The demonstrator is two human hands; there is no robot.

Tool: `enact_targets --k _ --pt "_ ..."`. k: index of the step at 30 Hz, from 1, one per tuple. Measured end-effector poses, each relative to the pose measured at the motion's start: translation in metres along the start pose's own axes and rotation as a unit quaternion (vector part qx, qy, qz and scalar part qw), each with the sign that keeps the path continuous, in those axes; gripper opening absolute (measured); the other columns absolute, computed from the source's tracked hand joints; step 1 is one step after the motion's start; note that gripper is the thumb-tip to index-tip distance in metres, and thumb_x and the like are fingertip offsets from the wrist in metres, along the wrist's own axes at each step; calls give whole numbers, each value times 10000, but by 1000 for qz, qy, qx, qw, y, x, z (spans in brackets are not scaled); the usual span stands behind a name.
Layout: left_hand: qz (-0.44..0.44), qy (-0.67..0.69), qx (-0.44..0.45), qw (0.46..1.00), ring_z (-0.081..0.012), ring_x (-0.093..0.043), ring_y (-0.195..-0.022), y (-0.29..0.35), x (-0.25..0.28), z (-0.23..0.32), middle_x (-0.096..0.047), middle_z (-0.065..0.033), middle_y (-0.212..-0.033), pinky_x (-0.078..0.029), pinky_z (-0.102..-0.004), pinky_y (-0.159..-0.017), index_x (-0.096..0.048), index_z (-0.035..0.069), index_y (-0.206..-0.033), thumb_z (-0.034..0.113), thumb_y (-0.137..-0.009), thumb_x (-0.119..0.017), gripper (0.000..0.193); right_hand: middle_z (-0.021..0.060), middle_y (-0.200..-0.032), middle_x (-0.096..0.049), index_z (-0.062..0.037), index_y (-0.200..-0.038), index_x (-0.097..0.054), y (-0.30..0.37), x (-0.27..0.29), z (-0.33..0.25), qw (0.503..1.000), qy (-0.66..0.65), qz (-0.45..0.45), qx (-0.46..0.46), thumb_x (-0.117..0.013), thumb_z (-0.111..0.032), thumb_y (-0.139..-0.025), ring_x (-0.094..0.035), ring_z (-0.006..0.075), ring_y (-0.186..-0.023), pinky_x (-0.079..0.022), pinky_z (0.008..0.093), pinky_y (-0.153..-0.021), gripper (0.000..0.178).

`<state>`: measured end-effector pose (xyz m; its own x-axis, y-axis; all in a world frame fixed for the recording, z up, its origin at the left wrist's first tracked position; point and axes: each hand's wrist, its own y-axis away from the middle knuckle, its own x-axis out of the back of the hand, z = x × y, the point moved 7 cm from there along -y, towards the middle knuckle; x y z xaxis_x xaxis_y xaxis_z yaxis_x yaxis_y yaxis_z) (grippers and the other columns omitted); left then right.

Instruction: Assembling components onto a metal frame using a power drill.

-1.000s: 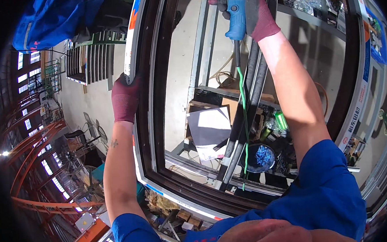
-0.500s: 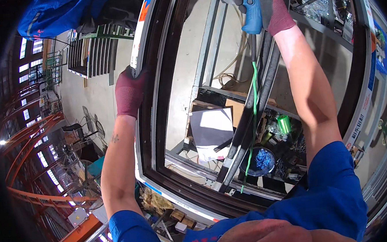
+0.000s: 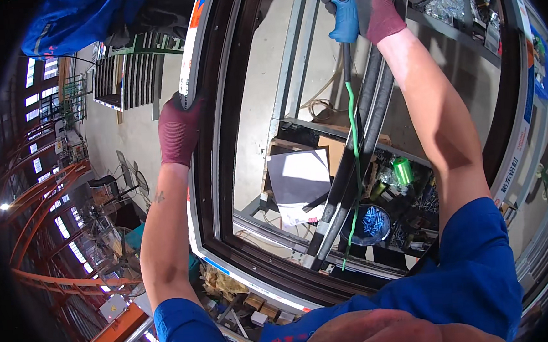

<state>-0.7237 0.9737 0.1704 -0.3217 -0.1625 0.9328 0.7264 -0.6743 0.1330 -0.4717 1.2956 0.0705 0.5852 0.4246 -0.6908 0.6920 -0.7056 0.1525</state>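
Note:
My left hand (image 3: 180,128), in a maroon glove with dark fingers, is wrapped round the left side of a large dark-brown metal window frame (image 3: 211,165) edged with white protective film. At the top of the view my right hand (image 3: 377,11), gloved alike, is closed round a blue power drill (image 3: 345,23). The drill points left, toward the inside of that frame side; its front end is partly cut off by the picture's edge. From its handle a black and green cord (image 3: 353,119) hangs down across the opening.
Below the opening, black-padded support bars (image 3: 374,121) run lengthwise. Lower down are a paper sheet (image 3: 299,176), a bucket of blue screws (image 3: 372,222) and a green roll (image 3: 402,171). A shelf of loose hardware (image 3: 452,3) stands upper right; a blue-clothed person (image 3: 70,26) upper left.
My right hand and the drill have shifted slightly left and up, and the cord has swung left with them. My left hand stays on the frame, a touch further left.

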Motion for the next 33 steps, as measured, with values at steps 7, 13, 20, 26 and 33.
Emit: enact_targets --k 7,13,20,26,33 --pt "7 5 -2 1000 -279 -793 -924 1 2 6 -828 -190 -1046 -586 -405 -871 -773 -25 -1214 281 -1014 -795 366 100 -904 -766 -79 -1259 -714 1 -1 -2 1000 -11 5 -21 -681 -603 -1049 -689 164 -662 -562 304 -592 566" --pt "-19 -9 6 1000 -403 -793 -947 -5 -3 -7 -809 -236 -1008 -594 -444 -850 -771 -21 -1180 355 -1001 -784 417 108 -924 -777 -91 -1285 -719 -5 6 2 1000 -5 4 -2 -664 -605 -1056 -691 165 -675 -555 301 -594 565" --pt "-7 -17 -18 1000 -413 -792 -962 -7 -1 -4 -807 -233 -1010 -592 -449 -840 -772 -6 -1172 348 -993 -789 397 100 -929 -770 -86 -1299 -701 -9 -4 10 1000 -10 -5 3 -631 -606 -1074 -698 182 -694 -574 309 -628 571" --pt "-8 -8 -6 1000 -413 -792 -983 -4 1 -5 -809 -238 -1039 -595 -447 -860 -775 -4 -1207 345 -986 -799 414 92 -946 -789 -86 -1345 -720 -7 11 -15 923 -216 -314 50 -566 -611 -1078 -684 128 -661 -528 252 -541 609" --pt "-1 -16 -9 1000 -393 -800 -978 -4 -1 -5 -816 -232 -1043 -597 -451 -870 -786 -1 -1209 395 -971 -810 462 96 -960 -792 -77 -1362 -718 23 -4 -48 996 48 -50 60 -610 -595 -1071 -694 129 -692 -542 262 -568 604"
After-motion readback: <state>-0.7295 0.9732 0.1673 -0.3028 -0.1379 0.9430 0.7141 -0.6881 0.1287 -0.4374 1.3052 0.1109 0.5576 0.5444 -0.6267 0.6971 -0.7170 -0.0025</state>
